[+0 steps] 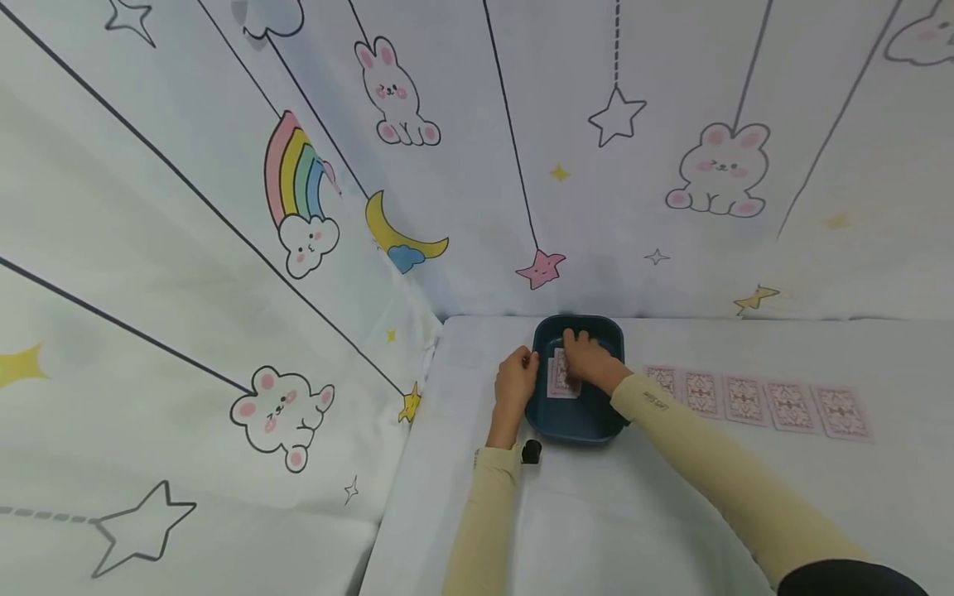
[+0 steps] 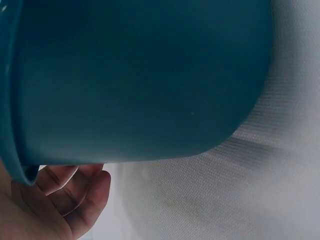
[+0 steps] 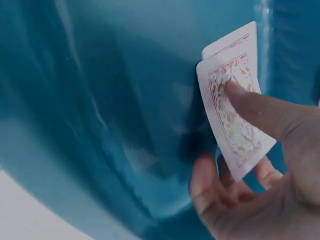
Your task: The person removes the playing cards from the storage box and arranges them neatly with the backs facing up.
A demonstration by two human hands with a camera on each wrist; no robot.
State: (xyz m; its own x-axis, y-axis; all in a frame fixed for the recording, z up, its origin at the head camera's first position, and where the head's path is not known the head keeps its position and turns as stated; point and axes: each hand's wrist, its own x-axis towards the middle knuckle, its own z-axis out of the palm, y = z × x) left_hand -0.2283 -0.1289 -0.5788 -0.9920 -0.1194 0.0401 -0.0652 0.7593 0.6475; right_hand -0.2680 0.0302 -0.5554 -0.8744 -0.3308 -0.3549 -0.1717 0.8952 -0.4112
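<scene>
A dark blue plastic basin [image 1: 574, 429] stands near the table's back edge. At its left side my left hand [image 1: 516, 379] holds the rim; the left wrist view shows curled fingers [image 2: 85, 200] below the lip, against the outer wall. My right hand [image 1: 592, 364] reaches inside and pinches playing cards [image 3: 232, 117] with patterned pink-and-white backs. The thumb presses on the upper card's back, and the other fingers curve around underneath. A second card's edge shows behind the first. In the head view, the cards [image 1: 555, 382] are partly covered by the right hand.
Right of the basin, several playing cards [image 1: 744, 401] lie in a row with their patterned backs up, the nearest partly behind the right sleeve [image 1: 686, 439]. A small black object [image 1: 532, 451] sits by the basin's front left corner. Printed cloth walls [image 1: 477, 182] rise behind and left.
</scene>
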